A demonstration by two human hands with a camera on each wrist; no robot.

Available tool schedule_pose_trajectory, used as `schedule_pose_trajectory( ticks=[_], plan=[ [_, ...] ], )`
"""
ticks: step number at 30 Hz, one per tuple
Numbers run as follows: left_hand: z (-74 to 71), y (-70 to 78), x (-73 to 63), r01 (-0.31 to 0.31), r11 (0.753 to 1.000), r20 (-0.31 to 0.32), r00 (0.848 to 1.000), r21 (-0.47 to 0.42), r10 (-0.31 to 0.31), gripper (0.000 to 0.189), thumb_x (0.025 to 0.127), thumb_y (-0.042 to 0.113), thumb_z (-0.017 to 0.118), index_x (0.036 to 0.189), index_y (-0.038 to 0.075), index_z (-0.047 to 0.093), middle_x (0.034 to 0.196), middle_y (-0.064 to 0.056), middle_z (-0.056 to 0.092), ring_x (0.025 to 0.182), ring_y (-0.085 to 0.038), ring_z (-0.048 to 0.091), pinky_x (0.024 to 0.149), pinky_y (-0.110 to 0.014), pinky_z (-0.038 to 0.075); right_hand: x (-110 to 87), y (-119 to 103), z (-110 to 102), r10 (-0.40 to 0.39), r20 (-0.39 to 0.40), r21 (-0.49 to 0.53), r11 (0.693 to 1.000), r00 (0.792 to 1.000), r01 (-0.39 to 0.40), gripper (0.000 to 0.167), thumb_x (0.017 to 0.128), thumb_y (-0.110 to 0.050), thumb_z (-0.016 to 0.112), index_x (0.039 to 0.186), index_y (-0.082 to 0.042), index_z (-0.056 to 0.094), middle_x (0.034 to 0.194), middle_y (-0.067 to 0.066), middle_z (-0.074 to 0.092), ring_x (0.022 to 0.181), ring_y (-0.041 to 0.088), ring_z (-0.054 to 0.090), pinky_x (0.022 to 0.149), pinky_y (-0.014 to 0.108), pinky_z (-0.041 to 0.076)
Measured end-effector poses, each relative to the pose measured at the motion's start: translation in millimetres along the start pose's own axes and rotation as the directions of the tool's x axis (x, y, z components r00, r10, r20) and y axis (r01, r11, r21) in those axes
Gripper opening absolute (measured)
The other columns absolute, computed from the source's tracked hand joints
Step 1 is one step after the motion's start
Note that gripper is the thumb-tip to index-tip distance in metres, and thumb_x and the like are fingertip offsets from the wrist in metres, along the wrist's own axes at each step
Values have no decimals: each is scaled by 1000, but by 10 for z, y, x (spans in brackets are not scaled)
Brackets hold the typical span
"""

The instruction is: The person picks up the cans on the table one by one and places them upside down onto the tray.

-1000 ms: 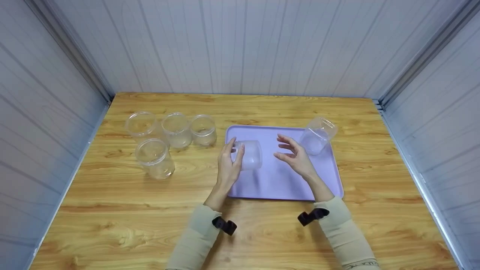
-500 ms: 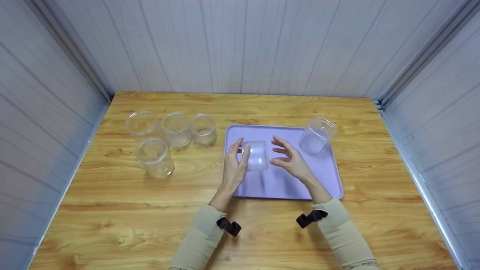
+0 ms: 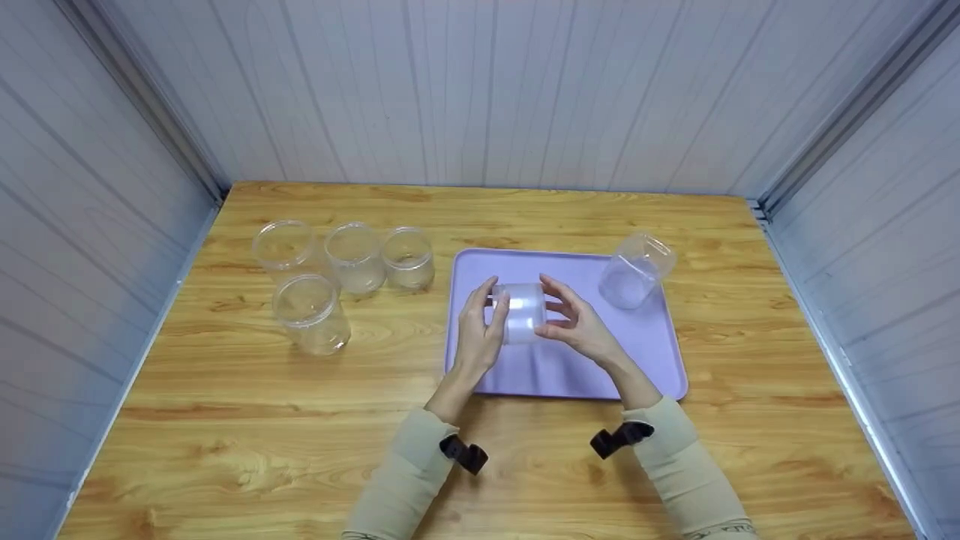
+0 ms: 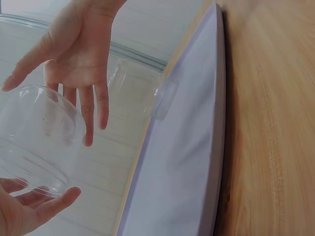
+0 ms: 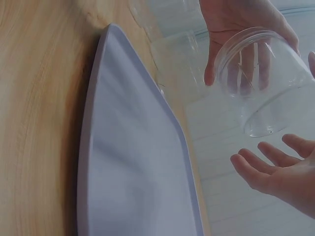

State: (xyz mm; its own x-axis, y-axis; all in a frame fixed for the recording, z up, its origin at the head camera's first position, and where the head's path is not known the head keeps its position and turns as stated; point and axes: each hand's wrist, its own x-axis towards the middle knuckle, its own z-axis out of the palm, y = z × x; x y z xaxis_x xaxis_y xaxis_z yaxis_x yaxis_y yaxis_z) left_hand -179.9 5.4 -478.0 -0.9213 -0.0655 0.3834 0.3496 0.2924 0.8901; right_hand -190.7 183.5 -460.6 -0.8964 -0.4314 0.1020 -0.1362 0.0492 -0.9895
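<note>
My left hand (image 3: 480, 330) grips a clear plastic jar (image 3: 521, 311) by its rim end, with the thumb along the near side. The jar lies sideways in the air over the lilac tray (image 3: 585, 371), its closed bottom facing right. My right hand (image 3: 589, 330) is spread at that bottom end, thumb and fingers apart around it. In the right wrist view a gap shows between the right fingertips (image 5: 238, 160) and the jar's base. The left wrist view has the jar (image 4: 44, 132) between both hands, see-through and with nothing visible inside.
Another clear jar (image 3: 636, 274) stands in the tray's back right corner. Several more jars are grouped left of the tray on the wooden table (image 3: 225, 420), one (image 3: 311, 315) nearer the front. Corrugated white panels (image 3: 480, 90) wall in the back and both sides.
My left hand has carried the jar to the right over the tray. My right hand has shifted slightly left, so the jar's bottom now reaches between its thumb and fingers.
</note>
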Motion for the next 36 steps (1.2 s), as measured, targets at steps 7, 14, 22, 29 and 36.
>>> schedule_pose_trajectory(
  ticks=[7, 14, 22, 29, 36],
  plan=[
    [40, -15, -16, 3, 1000, 15, 1000, -16, -3, 44, 92, 28, 44, 122, -4, 47, 110, -15, 54, 93, -23, 52, 77, -37, 45, -4, -1, -2, 7, 33, 25, 1000, 999, -8, 81, 75, -8, 70, 139, -1, 22, 134, 21, 30, 115, 39, 38, 87, 39, 42],
    [70, -32, -18, -19, 999, 32, 999, -50, 21, 46, 91, 31, 43, 121, -4, 47, 111, -16, 53, 94, -25, 52, 79, -45, 43, -16, 1, -5, 15, 41, 22, 1000, 999, -16, 79, 74, -11, 71, 138, -3, 26, 131, 21, 32, 109, 38, 43, 80, 36, 47],
    [77, -69, -29, -18, 1000, 58, 998, -23, 19, 46, 91, 29, 42, 121, -6, 46, 111, -16, 53, 95, -25, 52, 81, -40, 43, -15, 36, 4, 24, 14, -6, 1000, 1000, -24, 75, 75, -12, 71, 136, -3, 29, 128, 22, 35, 107, 43, 43, 80, 36, 47],
    [57, -83, -5, 8, 999, 116, 993, -31, -5, 49, 93, 32, 40, 127, -4, 41, 116, -17, 50, 102, -27, 50, 82, -39, 45, -19, -116, 43, 77, -12, -20, 997, 997, -77, 70, 77, -1, 66, 136, -4, 29, 130, 24, 33, 109, 39, 42, 78, 37, 47],
    [4, -98, 56, -8, 1000, 132, 991, -9, 9, 48, 94, 28, 40, 128, -6, 40, 120, -19, 48, 107, -26, 48, 78, -29, 48, 7, -259, 77, 81, -65, -113, 990, 995, -88, 70, 76, 2, 66, 135, 2, 29, 128, 24, 36, 106, 37, 44, 78, 36, 47]
  ],
)
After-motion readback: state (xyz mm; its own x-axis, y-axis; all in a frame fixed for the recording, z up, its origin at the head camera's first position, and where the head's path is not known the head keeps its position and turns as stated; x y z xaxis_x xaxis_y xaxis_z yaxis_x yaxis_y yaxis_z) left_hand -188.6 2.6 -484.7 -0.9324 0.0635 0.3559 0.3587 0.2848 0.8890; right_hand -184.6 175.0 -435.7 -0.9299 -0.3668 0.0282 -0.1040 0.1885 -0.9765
